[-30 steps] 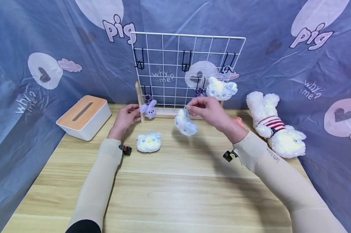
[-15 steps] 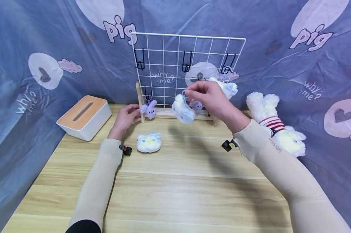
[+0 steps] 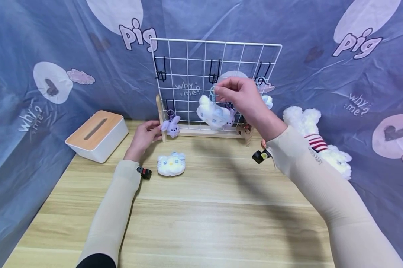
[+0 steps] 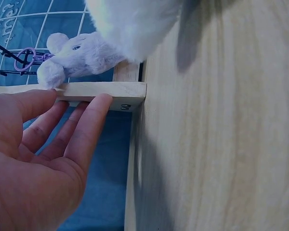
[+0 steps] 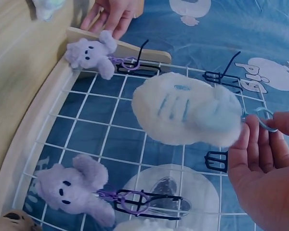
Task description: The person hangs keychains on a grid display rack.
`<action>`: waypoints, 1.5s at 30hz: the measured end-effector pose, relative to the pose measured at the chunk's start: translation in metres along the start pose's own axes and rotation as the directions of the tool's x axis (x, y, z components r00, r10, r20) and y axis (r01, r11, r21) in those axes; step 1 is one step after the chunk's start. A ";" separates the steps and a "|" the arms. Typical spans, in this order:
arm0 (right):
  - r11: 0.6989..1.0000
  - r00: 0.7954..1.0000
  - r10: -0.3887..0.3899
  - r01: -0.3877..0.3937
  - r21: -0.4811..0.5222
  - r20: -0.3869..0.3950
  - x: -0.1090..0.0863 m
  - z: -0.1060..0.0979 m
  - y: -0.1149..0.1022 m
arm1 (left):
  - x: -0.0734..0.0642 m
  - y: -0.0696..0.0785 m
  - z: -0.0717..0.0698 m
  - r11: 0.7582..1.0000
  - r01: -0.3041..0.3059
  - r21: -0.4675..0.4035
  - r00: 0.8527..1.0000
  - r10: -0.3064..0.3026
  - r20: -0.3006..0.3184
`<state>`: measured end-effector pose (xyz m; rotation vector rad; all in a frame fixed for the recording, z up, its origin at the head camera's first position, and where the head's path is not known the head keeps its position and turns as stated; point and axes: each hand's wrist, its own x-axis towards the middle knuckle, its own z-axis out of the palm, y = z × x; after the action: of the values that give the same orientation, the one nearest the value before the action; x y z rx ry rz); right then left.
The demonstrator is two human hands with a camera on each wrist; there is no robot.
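Note:
My right hand (image 3: pixel 243 95) pinches the light blue ring (image 5: pixel 267 126) of a white plush cat-head keychain (image 3: pixel 215 114). The plush dangles in front of the white wire grid rack (image 3: pixel 196 76), just below its middle hook (image 3: pixel 213 77). At the rack's left wooden post (image 4: pixel 103 90), my left hand (image 3: pixel 144 137) holds the wood between thumb and fingertips. Beside that post a purple plush bunny keychain (image 3: pixel 172 127) hangs from a black hook. A second purple bunny (image 5: pixel 72 190) hangs lower right, partly hidden in the head view. Another white cat-head plush (image 3: pixel 171 165) lies on the table near my left forearm.
A white tissue box (image 3: pixel 102 143) with a wooden lid stands at the left. One more cat plush (image 3: pixel 267 101) hangs at right behind my right hand. A white plush toy in a striped shirt (image 3: pixel 316 143) lies at the table's right. A brown plush (image 3: pixel 243 129) sits by the rack's right foot.
My right hand has risen with the cat-head keychain from low near the rack's base to the grid's middle. My left hand has stayed at the post.

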<state>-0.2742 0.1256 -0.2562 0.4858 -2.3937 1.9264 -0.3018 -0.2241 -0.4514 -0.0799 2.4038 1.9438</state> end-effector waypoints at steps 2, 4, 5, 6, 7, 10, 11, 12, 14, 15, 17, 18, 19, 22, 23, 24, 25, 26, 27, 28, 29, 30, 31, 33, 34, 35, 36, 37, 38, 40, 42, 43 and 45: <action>0.999 1.000 0.006 -0.006 0.033 -0.013 0.003 0.001 -0.003 | 0.000 0.000 0.001 1.000 -0.003 0.000 1.000 0.003 0.002; 0.997 0.999 0.019 -0.016 0.071 -0.028 0.007 0.001 -0.005 | 0.000 -0.001 0.001 1.000 -0.004 -0.003 1.000 0.004 0.004; 0.996 0.999 0.021 -0.018 0.082 -0.033 0.008 0.002 -0.007 | 0.000 -0.001 0.002 1.000 -0.003 -0.005 1.000 0.003 0.005; 0.996 0.999 0.024 -0.020 0.089 -0.039 0.010 0.001 -0.007 | 0.000 -0.002 0.002 1.000 -0.003 -0.006 1.000 0.003 0.007; 0.994 0.998 0.033 -0.028 0.102 -0.046 0.012 0.001 -0.008 | 0.000 -0.002 0.002 1.000 -0.002 -0.005 1.000 0.002 0.007; 0.991 0.997 0.045 -0.037 0.126 -0.061 0.017 0.001 -0.008 | -0.001 -0.003 0.001 1.000 0.002 -0.001 1.000 -0.002 0.007; 0.991 0.997 0.049 -0.040 0.128 -0.065 0.019 0.000 -0.007 | -0.001 -0.003 0.001 1.000 0.005 -0.002 1.000 -0.005 0.006; 0.990 0.996 0.055 -0.045 0.134 -0.071 0.020 0.000 -0.006 | -0.001 -0.003 0.001 1.000 0.006 0.002 1.000 -0.006 0.006; 0.989 0.995 0.065 -0.054 0.135 -0.079 0.023 -0.002 -0.005 | 0.000 -0.004 0.001 1.000 0.009 0.006 1.000 -0.009 0.005; 0.989 0.994 0.072 -0.061 0.134 -0.081 0.025 -0.003 -0.005 | 0.000 -0.004 0.001 1.000 0.008 0.008 1.000 -0.008 0.005; 0.989 0.992 0.088 -0.077 0.125 -0.085 0.028 -0.005 -0.005 | 0.001 -0.004 0.001 1.000 0.007 0.004 1.000 -0.007 0.004; 0.989 0.992 0.095 -0.084 0.122 -0.085 0.029 -0.005 -0.005 | 0.001 -0.004 0.001 1.000 0.004 0.003 1.000 -0.004 0.004; 0.989 0.991 0.101 -0.091 0.120 -0.085 0.031 -0.006 -0.005 | 0.002 -0.004 0.001 1.000 0.002 0.001 1.000 -0.002 0.003; 0.987 0.989 0.120 -0.110 0.116 -0.081 0.034 -0.006 -0.004 | 0.002 -0.004 0.001 1.000 -0.003 -0.004 1.000 0.003 0.002; 0.987 0.989 0.124 -0.114 0.114 -0.080 0.035 -0.006 -0.003 | 0.002 -0.005 0.001 1.000 -0.004 -0.004 1.000 0.004 0.003; 0.985 0.988 0.134 -0.124 0.118 -0.080 0.037 -0.006 -0.002 | 0.002 -0.005 0.001 1.000 -0.005 -0.004 1.000 0.005 0.004; 0.985 0.987 0.139 -0.130 0.115 -0.078 0.038 -0.005 -0.001 | 0.002 -0.005 0.000 1.000 -0.006 -0.005 1.000 0.006 0.004; 0.984 0.987 0.143 -0.134 0.115 -0.077 0.039 -0.005 0.000 | 0.002 -0.005 0.000 1.000 -0.006 -0.007 1.000 0.006 0.004; 0.984 0.986 0.145 -0.136 0.114 -0.076 0.041 -0.005 0.000 | 0.002 -0.005 0.000 1.000 -0.007 -0.008 1.000 0.007 0.004; 0.982 0.985 0.152 -0.142 0.121 -0.079 0.042 -0.004 0.001 | 0.002 -0.005 0.000 1.000 -0.009 -0.009 1.000 0.009 0.003; 0.982 0.985 0.154 -0.144 0.122 -0.082 0.043 -0.004 0.002 | 0.002 -0.005 0.000 1.000 -0.010 -0.010 1.000 0.010 0.002; 0.982 0.984 0.156 -0.145 0.123 -0.085 0.044 -0.004 0.003 | 0.002 -0.005 0.000 1.000 -0.010 -0.011 1.000 0.010 0.001; 0.983 0.985 0.152 -0.141 0.121 -0.088 0.045 -0.003 0.004 | 0.002 -0.005 0.000 1.000 -0.011 -0.012 1.000 0.011 0.000; 0.982 0.983 0.153 -0.140 0.128 -0.101 0.046 -0.003 0.006 | 0.002 -0.005 0.000 1.000 -0.011 -0.011 1.000 0.011 -0.001; 0.982 0.982 0.153 -0.139 0.131 -0.109 0.047 -0.003 0.006 | 0.002 -0.005 0.000 1.000 -0.010 -0.010 1.000 0.010 -0.001; 0.983 0.982 0.147 -0.132 0.130 -0.115 0.048 -0.002 0.007 | 0.002 -0.004 0.000 1.000 -0.010 -0.010 1.000 0.010 -0.001; 0.983 0.982 0.145 -0.128 0.135 -0.122 0.048 -0.002 0.008 | 0.002 -0.004 0.000 1.000 -0.009 -0.011 1.000 0.009 0.000; 0.983 0.982 0.141 -0.124 0.136 -0.129 0.049 -0.001 0.009 | 0.002 -0.004 0.000 1.000 -0.010 -0.011 1.000 0.010 0.000; 0.983 0.981 0.138 -0.119 0.139 -0.138 0.049 -0.001 0.010 | 0.002 -0.003 0.000 1.000 -0.010 -0.010 1.000 0.010 0.000; 0.984 0.980 0.132 -0.111 0.138 -0.152 0.050 0.001 0.011 | 0.001 -0.002 0.000 1.000 -0.011 -0.009 1.000 0.011 0.001; 0.987 0.978 0.123 -0.103 0.126 -0.168 0.050 0.003 0.012 | 0.001 -0.002 0.000 1.000 -0.013 -0.007 1.000 0.013 0.002; 0.988 0.977 0.120 -0.100 0.118 -0.176 0.050 0.004 0.013 | 0.001 -0.002 0.000 1.000 -0.014 -0.004 1.000 0.014 0.002; 0.990 0.975 0.116 -0.098 0.101 -0.190 0.050 0.006 0.014 | 0.001 -0.002 0.000 1.000 -0.014 -0.001 1.000 0.014 0.003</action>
<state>-0.3243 0.1118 -0.2596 0.1627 -2.2597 2.0275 -0.3022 -0.2246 -0.4531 -0.0599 2.4078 1.9501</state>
